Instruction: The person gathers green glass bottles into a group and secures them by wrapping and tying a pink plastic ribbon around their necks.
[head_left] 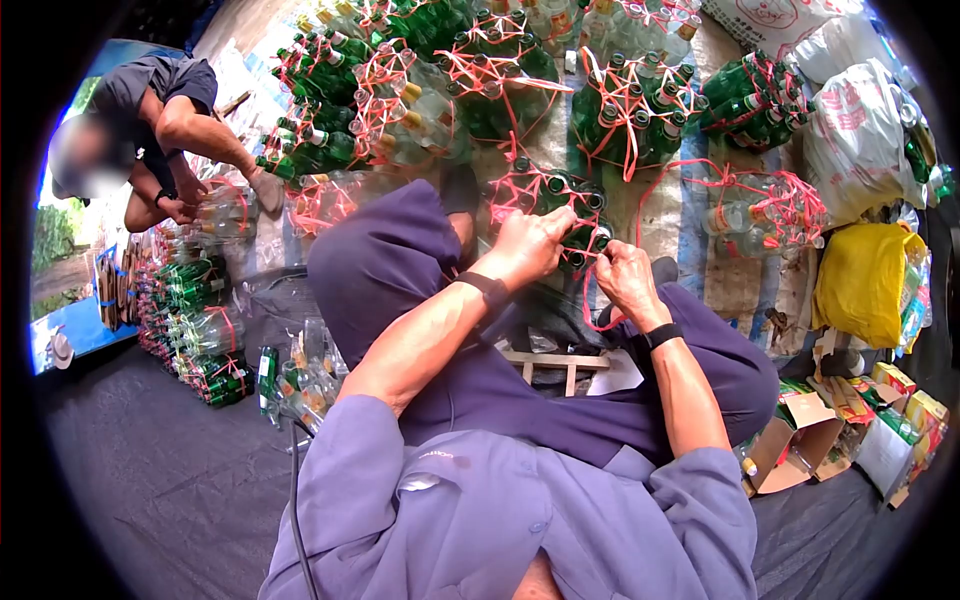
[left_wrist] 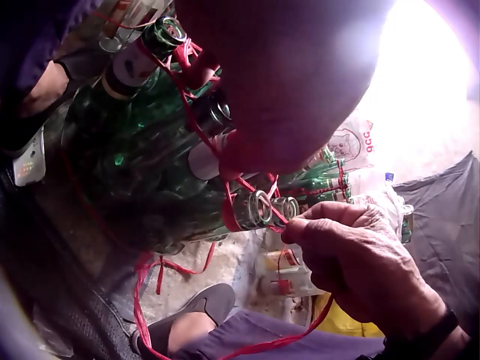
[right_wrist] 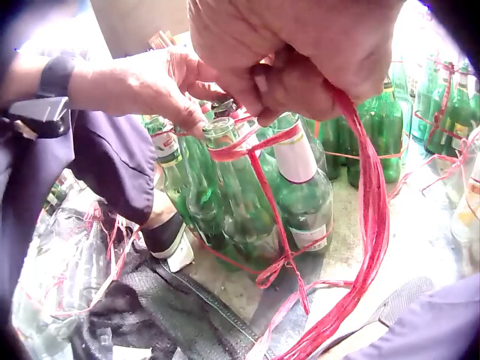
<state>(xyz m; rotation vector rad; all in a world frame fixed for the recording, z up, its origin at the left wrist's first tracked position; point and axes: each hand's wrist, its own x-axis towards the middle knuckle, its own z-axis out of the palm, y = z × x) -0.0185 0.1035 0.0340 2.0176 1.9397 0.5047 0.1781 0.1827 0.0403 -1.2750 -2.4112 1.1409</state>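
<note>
A bundle of green glass bottles [right_wrist: 244,202] stands upright between the person's legs, red plastic twine [right_wrist: 369,195] wound round its necks and lower down its sides. The left hand [head_left: 530,245] reaches over the bundle's top and holds bottle necks between thumb and fingers, twine running beneath its fingertips. At the near rim, the right hand [head_left: 630,280] pinches the twine close beside a bottle mouth [left_wrist: 260,208]. A long loose length hangs from that hand in a loop toward the ground. In the right wrist view a knot with short tails shows on the bundle's side.
Tied bottle bundles [head_left: 635,105] fill the ground ahead. White sacks [head_left: 860,140], a yellow bag [head_left: 868,285] and opened cartons [head_left: 800,435] lie at the right. Another person [head_left: 165,125] crouches at the left, hands on bottles. Loose clear bottles [head_left: 310,375] lie by the left knee.
</note>
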